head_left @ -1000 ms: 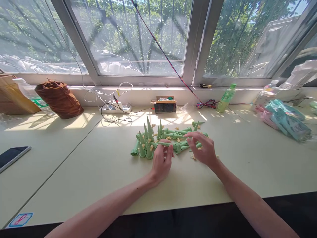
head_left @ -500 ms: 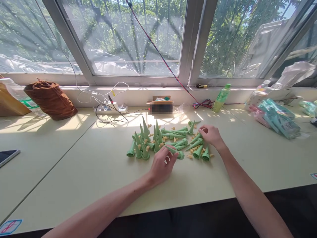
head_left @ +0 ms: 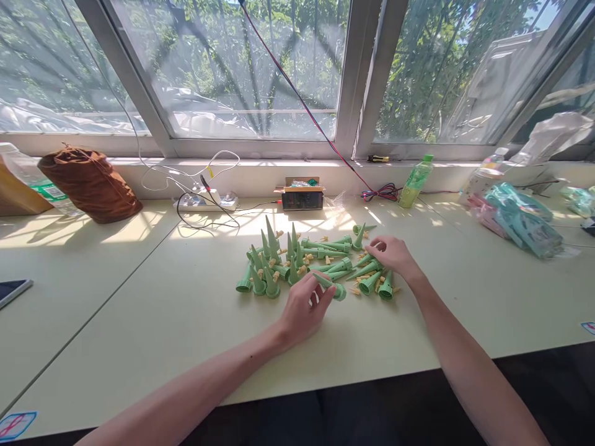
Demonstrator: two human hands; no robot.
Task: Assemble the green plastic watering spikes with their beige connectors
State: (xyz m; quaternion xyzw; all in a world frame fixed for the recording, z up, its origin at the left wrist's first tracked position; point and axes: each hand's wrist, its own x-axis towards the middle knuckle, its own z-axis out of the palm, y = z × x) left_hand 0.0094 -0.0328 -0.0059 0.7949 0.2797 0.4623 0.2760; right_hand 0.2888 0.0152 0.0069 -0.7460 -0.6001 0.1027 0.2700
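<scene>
The left hand (head_left: 304,310) has its thumb and fingers clamped on a pale-green, tapering plastic spike with a wide round collar (head_left: 341,293), held at the near edge of the pile, its tip slanting up and to the left. A second ago the right hand (head_left: 394,255) was close by this spike's collar end; it has since gone across to the far right of the pile, and over the last half second its fingertips have edged only slightly inward. They are now bent down close together over the green plastic spikes lying on their sides (head_left: 369,283), but whether they pinch anything cannot be told. The left hand has hardly shifted in that half second, so it seems to be keeping the one spike ready while the right hand sorts or picks among the small cream-yellow plastic fittings (head_left: 356,291) and spikes. More green spikes standing on their collars (head_left: 272,285) are grouped left of the left hand on the pale, smooth table (head_left: 195,328).
</scene>
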